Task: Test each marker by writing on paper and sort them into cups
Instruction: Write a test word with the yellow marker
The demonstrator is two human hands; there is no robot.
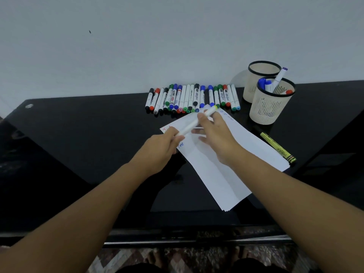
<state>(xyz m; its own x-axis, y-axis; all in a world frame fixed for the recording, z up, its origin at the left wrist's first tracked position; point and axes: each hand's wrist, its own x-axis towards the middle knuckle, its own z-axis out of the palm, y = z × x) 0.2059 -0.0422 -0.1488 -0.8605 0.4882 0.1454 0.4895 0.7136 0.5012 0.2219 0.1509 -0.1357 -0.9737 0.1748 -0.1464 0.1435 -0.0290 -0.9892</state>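
Both hands, left [160, 143] and right [213, 133], grip a smooth white cylindrical marker [197, 121] above creased paper [226, 174]; slotted cups [269, 107] stand upper right on the glossy black surface [88, 134].

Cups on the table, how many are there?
2. The near cup stands at the table's right, with markers inside. The far cup stands right behind it, by the wall; no markers show in it, though its inside is partly hidden.
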